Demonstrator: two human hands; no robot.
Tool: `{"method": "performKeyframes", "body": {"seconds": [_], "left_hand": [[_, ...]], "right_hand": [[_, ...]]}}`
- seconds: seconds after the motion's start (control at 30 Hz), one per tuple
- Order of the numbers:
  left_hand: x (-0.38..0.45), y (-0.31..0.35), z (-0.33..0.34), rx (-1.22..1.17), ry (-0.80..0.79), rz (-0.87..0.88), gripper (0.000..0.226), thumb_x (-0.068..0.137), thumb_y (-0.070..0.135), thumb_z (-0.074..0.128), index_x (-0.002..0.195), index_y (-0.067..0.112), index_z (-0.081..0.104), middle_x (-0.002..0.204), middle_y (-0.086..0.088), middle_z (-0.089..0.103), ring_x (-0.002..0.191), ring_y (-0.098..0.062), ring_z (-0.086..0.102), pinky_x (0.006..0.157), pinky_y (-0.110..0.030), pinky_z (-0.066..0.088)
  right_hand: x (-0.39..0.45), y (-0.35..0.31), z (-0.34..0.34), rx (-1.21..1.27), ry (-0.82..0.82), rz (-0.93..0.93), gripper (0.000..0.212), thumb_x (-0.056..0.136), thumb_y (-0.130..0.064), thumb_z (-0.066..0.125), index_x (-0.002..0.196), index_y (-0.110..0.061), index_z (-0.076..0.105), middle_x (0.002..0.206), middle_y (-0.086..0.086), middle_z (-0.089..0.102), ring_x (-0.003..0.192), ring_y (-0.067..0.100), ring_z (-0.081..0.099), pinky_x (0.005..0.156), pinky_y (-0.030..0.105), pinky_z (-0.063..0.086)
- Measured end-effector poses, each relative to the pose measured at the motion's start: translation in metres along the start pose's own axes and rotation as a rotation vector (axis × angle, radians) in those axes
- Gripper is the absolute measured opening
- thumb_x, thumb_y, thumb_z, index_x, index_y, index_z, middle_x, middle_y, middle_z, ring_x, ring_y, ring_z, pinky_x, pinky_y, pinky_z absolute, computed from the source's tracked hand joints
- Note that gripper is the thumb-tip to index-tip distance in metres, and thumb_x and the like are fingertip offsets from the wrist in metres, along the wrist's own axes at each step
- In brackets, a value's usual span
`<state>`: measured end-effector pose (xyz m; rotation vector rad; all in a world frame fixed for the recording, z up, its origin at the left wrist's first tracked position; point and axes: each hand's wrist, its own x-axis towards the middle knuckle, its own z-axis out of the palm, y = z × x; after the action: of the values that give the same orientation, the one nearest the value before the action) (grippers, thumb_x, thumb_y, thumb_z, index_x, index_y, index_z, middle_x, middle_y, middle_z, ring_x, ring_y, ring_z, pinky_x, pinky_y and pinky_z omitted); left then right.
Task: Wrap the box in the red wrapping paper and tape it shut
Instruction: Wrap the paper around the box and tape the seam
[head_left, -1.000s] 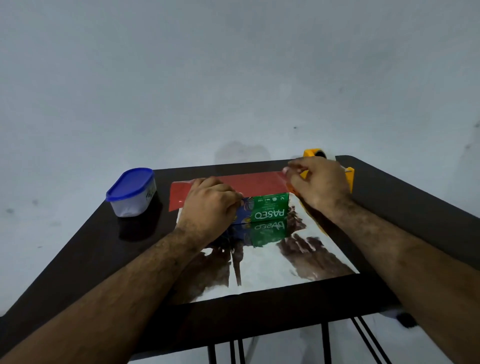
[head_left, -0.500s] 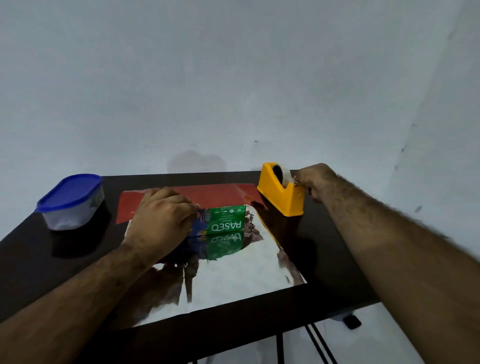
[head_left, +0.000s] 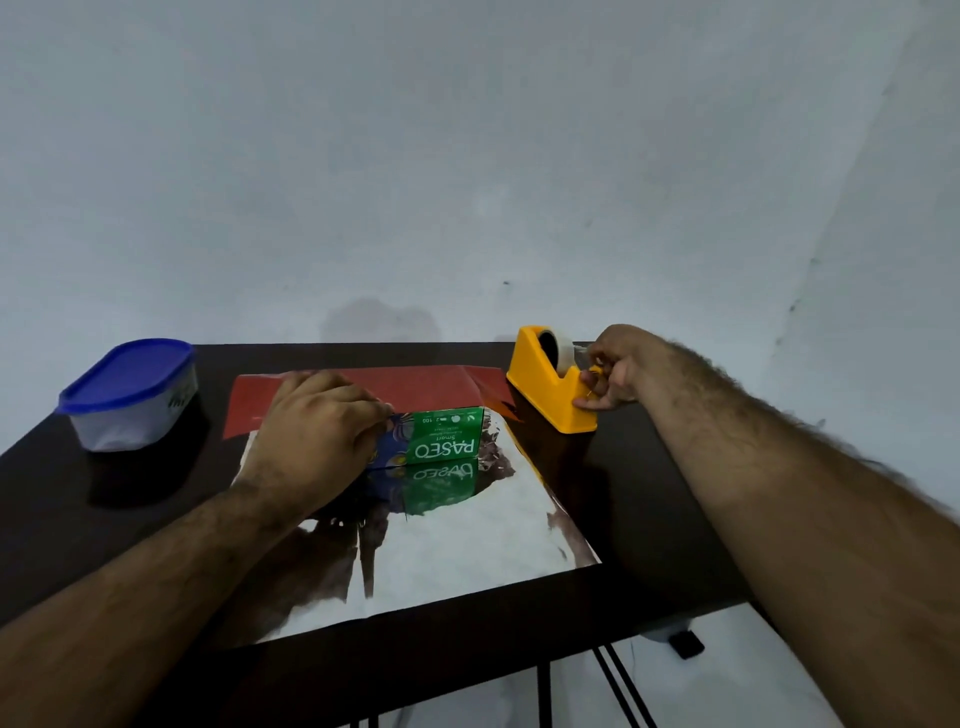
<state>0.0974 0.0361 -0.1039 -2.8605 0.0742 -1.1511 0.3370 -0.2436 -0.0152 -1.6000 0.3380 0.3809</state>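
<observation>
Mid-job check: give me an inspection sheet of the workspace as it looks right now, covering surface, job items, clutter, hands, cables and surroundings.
Surface: dark table, glossy, on thin black legs.
Job's things: green PASEO box lies on the wrapping paper, silver side up; the paper's far edge is folded over, showing red. Yellow tape dispenser stands right of the box, with a roll in it.
Clutter: blue-lidded container at the far left of the table, closed.
Hands: left hand presses on the box's left part. Right hand pinches at the dispenser's cutter end; the tape strip itself is too faint to make out.
Cables: nothing seen.
Surroundings: plain pale wall behind the table, light floor below.
</observation>
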Motion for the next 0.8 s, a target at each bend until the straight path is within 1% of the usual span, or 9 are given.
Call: {"method": "performKeyframes", "body": {"seconds": [0.07, 0.13, 0.27, 0.33, 0.43, 0.53, 0.63, 0.7, 0.8], "left_hand": [[0.0, 0.0, 0.0, 0.0, -0.005, -0.007, 0.046, 0.092, 0.04, 0.044, 0.104, 0.023, 0.085, 0.101, 0.007, 0.081, 0.097, -0.026, 0.069, 0.089, -0.042, 0.044], [0.001, 0.001, 0.0, 0.006, -0.011, -0.013, 0.047, 0.092, 0.04, 0.043, 0.105, 0.023, 0.085, 0.101, 0.007, 0.081, 0.097, -0.026, 0.069, 0.089, -0.042, 0.043], [0.0, 0.001, 0.001, 0.001, -0.002, -0.022, 0.046, 0.091, 0.039, 0.044, 0.103, 0.023, 0.085, 0.099, 0.008, 0.081, 0.096, -0.027, 0.069, 0.088, -0.042, 0.043], [0.0, 0.002, 0.001, 0.002, -0.007, -0.024, 0.045, 0.091, 0.038, 0.045, 0.103, 0.023, 0.085, 0.1, 0.008, 0.081, 0.097, -0.027, 0.069, 0.089, -0.043, 0.044], [0.0, 0.001, 0.0, 0.009, -0.006, -0.02, 0.044, 0.09, 0.037, 0.046, 0.103, 0.024, 0.085, 0.101, 0.007, 0.081, 0.097, -0.028, 0.069, 0.09, -0.045, 0.045], [0.0, 0.001, 0.002, 0.014, 0.006, -0.012, 0.044, 0.089, 0.036, 0.046, 0.102, 0.023, 0.085, 0.101, 0.007, 0.081, 0.097, -0.03, 0.069, 0.089, -0.045, 0.045], [0.0, 0.0, 0.003, 0.012, 0.007, -0.009, 0.044, 0.089, 0.037, 0.045, 0.103, 0.023, 0.085, 0.101, 0.007, 0.081, 0.098, -0.03, 0.069, 0.089, -0.045, 0.044], [0.0, 0.0, 0.003, 0.017, 0.007, -0.006, 0.043, 0.09, 0.037, 0.047, 0.104, 0.023, 0.085, 0.102, 0.007, 0.081, 0.099, -0.03, 0.069, 0.09, -0.046, 0.043], [0.0, 0.0, 0.003, 0.032, 0.009, -0.007, 0.036, 0.089, 0.034, 0.054, 0.105, 0.024, 0.085, 0.103, 0.007, 0.081, 0.1, -0.029, 0.068, 0.09, -0.044, 0.041]], "right_hand": [[0.001, 0.002, -0.003, 0.107, -0.031, 0.023, 0.015, 0.1, -0.01, 0.063, 0.086, -0.009, 0.059, 0.085, 0.003, 0.048, 0.075, 0.023, 0.057, 0.087, 0.07, 0.051], [0.003, 0.004, -0.007, 0.217, -0.066, 0.036, 0.018, 0.102, -0.013, 0.06, 0.084, -0.008, 0.06, 0.088, 0.004, 0.049, 0.076, 0.025, 0.056, 0.101, 0.074, 0.044], [-0.007, 0.006, -0.007, 0.34, -0.103, 0.047, 0.011, 0.104, -0.014, 0.059, 0.099, -0.006, 0.065, 0.117, 0.007, 0.051, 0.077, 0.026, 0.055, 0.112, 0.073, 0.034], [-0.011, 0.01, -0.008, 0.368, -0.106, 0.034, 0.016, 0.105, -0.015, 0.058, 0.093, -0.005, 0.063, 0.124, 0.008, 0.051, 0.077, 0.025, 0.055, 0.115, 0.071, 0.031], [-0.012, 0.018, -0.01, 0.418, -0.102, 0.002, 0.015, 0.102, -0.01, 0.057, 0.087, -0.007, 0.06, 0.119, 0.008, 0.057, 0.077, 0.025, 0.06, 0.117, 0.07, 0.03], [-0.013, 0.03, -0.011, 0.397, -0.134, -0.061, 0.011, 0.1, -0.005, 0.047, 0.097, -0.007, 0.057, 0.123, 0.011, 0.057, 0.078, 0.024, 0.063, 0.118, 0.067, 0.033], [-0.017, 0.043, -0.013, 0.31, -0.135, -0.156, 0.025, 0.097, -0.002, 0.046, 0.12, -0.008, 0.054, 0.121, 0.01, 0.057, 0.08, 0.025, 0.072, 0.112, 0.067, 0.041], [-0.022, 0.048, -0.013, 0.243, -0.118, -0.219, 0.025, 0.099, -0.004, 0.048, 0.123, -0.009, 0.055, 0.112, 0.008, 0.058, 0.081, 0.025, 0.074, 0.11, 0.067, 0.043], [-0.022, 0.052, -0.013, 0.2, -0.073, -0.248, 0.024, 0.101, -0.011, 0.053, 0.124, -0.01, 0.06, 0.116, 0.007, 0.06, 0.085, 0.025, 0.074, 0.104, 0.069, 0.048]]}}
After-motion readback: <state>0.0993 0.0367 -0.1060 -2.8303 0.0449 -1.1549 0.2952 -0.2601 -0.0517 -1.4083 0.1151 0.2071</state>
